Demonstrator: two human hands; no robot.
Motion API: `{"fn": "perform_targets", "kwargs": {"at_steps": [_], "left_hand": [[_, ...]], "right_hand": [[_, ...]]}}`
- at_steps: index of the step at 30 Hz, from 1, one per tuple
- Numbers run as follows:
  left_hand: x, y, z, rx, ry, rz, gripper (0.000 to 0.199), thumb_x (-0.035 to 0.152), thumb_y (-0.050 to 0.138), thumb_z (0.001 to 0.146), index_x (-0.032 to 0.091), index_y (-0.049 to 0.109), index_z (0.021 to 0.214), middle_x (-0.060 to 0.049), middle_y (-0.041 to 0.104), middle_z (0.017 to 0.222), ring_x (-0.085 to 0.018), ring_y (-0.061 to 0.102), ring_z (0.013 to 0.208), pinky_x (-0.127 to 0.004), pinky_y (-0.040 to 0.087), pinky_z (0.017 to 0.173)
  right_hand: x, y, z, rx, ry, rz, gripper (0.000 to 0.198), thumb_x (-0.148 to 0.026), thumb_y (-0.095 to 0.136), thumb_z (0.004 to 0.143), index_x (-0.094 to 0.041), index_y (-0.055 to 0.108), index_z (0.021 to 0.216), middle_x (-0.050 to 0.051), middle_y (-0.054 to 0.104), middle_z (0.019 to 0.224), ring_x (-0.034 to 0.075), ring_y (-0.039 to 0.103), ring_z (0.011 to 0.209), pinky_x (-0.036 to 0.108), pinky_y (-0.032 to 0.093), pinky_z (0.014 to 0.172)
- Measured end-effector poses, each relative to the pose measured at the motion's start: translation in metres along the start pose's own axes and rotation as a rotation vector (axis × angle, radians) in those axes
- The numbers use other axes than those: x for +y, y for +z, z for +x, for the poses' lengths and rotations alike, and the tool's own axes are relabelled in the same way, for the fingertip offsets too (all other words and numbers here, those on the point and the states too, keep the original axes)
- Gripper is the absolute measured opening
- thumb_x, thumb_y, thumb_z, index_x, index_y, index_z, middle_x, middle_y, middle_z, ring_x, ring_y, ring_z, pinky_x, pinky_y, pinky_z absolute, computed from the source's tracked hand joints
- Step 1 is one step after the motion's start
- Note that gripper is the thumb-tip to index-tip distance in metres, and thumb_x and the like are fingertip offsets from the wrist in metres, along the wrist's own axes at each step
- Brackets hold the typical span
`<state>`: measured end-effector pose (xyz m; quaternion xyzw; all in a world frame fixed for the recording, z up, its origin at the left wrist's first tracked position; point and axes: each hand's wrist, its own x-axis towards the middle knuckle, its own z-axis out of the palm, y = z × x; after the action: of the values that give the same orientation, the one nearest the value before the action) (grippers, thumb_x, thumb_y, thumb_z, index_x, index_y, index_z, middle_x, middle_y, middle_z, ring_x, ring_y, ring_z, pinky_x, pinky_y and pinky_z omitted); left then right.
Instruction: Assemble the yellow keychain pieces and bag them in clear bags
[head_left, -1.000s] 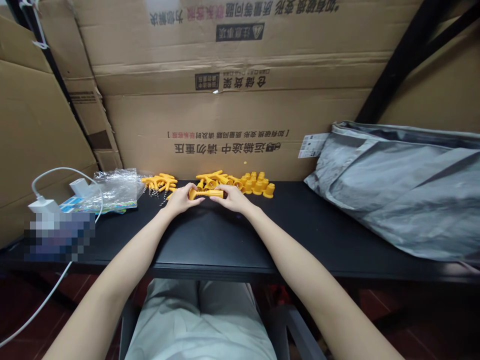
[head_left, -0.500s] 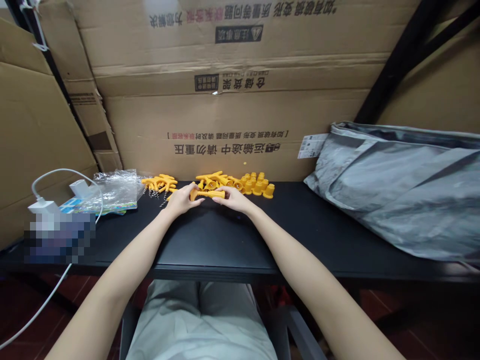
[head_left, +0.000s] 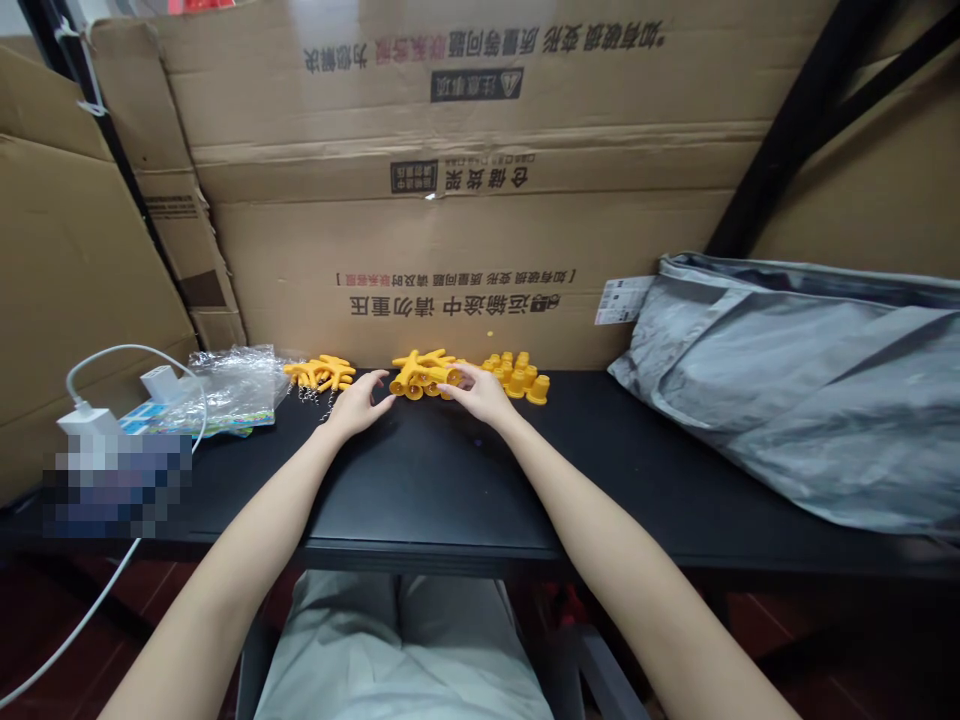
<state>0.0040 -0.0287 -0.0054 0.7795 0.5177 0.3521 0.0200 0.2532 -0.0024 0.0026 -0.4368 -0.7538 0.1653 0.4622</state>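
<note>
Over the black table point(head_left: 435, 490), the right hand point(head_left: 482, 393) pinches a yellow piece point(head_left: 447, 377); the left hand point(head_left: 358, 403), thumb and fingers wide apart, is beside corkscrews point(head_left: 319, 373).

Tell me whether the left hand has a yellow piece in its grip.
No, the left hand is open, its thumb standing apart from its fingers with nothing visible between.

Printed cardboard point(head_left: 637, 200) backs a black table point(head_left: 435, 490) above reddish flooring point(head_left: 150, 590).
</note>
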Motion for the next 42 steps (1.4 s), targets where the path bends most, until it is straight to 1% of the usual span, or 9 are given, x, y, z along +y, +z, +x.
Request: {"fn": "perform_targets", "kwargs": {"at_steps": [4,8,14,18,22,27,32,36,42], "left_hand": [[-0.003,0.004,0.001,-0.039,0.052,0.011,0.032,0.038,0.054,0.084,0.017,0.061,0.107,-0.004,0.065,0.094,-0.012,0.054,0.064,-0.027,0.046,0.065],[-0.002,0.006,0.001,-0.053,0.073,0.013,0.025,0.035,0.052,0.084,0.017,0.064,0.097,-0.004,0.065,0.089,-0.012,0.054,0.064,-0.026,0.045,0.064],[0.001,0.004,0.002,-0.085,0.078,0.029,0.022,0.032,0.052,0.084,0.017,0.067,0.089,-0.004,0.066,0.083,-0.013,0.055,0.066,-0.026,0.045,0.066],[0.002,0.005,0.002,-0.102,0.077,0.037,0.023,0.033,0.051,0.085,0.017,0.068,0.086,-0.004,0.067,0.081,-0.014,0.056,0.067,-0.026,0.045,0.067],[0.002,0.004,0.002,-0.118,0.077,0.049,0.026,0.035,0.049,0.086,0.017,0.069,0.086,-0.005,0.068,0.082,-0.015,0.058,0.07,-0.026,0.045,0.068],[0.002,0.004,0.002,-0.127,0.066,0.043,0.027,0.035,0.049,0.084,0.017,0.069,0.084,-0.005,0.069,0.082,-0.015,0.058,0.069,-0.026,0.045,0.067],[0.002,0.005,0.001,-0.124,0.066,0.048,0.027,0.034,0.049,0.085,0.017,0.07,0.083,-0.005,0.069,0.081,-0.015,0.058,0.068,-0.026,0.045,0.066],[0.002,0.005,0.001,-0.136,0.064,0.054,0.026,0.033,0.049,0.085,0.017,0.07,0.084,-0.005,0.069,0.082,-0.015,0.059,0.069,-0.026,0.046,0.067],[0.003,0.004,0.002,-0.152,0.064,0.068,0.026,0.032,0.049,0.085,0.017,0.07,0.086,-0.005,0.07,0.083,-0.016,0.06,0.072,-0.026,0.046,0.069]], "right_hand": [[0.005,-0.003,0.003,0.226,-0.063,-0.073,0.045,-0.042,0.066,0.079,-0.014,0.064,0.114,0.01,0.072,0.091,0.022,0.065,0.074,0.036,0.052,0.073],[0.013,0.004,0.003,0.307,-0.134,-0.188,0.044,-0.043,0.058,0.084,-0.014,0.063,0.117,0.014,0.07,0.108,0.025,0.066,0.088,0.038,0.051,0.081],[0.021,0.024,0.001,0.229,-0.126,-0.522,0.04,-0.036,0.05,0.091,-0.011,0.061,0.121,0.018,0.066,0.117,0.029,0.061,0.106,0.043,0.041,0.093],[0.016,0.032,0.0,0.126,-0.129,-0.749,0.046,-0.035,0.045,0.093,-0.008,0.055,0.129,0.021,0.053,0.135,0.033,0.052,0.118,0.05,0.033,0.097],[0.01,0.032,-0.002,0.079,-0.113,-0.838,0.053,-0.039,0.04,0.094,-0.006,0.048,0.135,0.021,0.044,0.143,0.035,0.043,0.126,0.057,0.026,0.101],[0.012,0.03,-0.004,0.067,-0.152,-0.797,0.052,-0.034,0.042,0.093,-0.009,0.045,0.138,0.021,0.044,0.144,0.034,0.041,0.127,0.058,0.022,0.102],[0.017,0.028,-0.002,0.057,-0.244,-0.715,0.039,-0.026,0.042,0.093,-0.016,0.053,0.128,0.018,0.063,0.122,0.031,0.048,0.121,0.057,0.02,0.103],[0.015,0.029,0.0,0.078,-0.213,-0.75,0.034,-0.033,0.044,0.094,-0.014,0.059,0.118,0.019,0.067,0.112,0.032,0.051,0.115,0.056,0.021,0.102],[0.013,0.034,0.005,0.119,-0.162,-0.8,0.039,-0.038,0.04,0.095,-0.011,0.061,0.114,0.021,0.063,0.118,0.034,0.051,0.11,0.055,0.023,0.101]]}}
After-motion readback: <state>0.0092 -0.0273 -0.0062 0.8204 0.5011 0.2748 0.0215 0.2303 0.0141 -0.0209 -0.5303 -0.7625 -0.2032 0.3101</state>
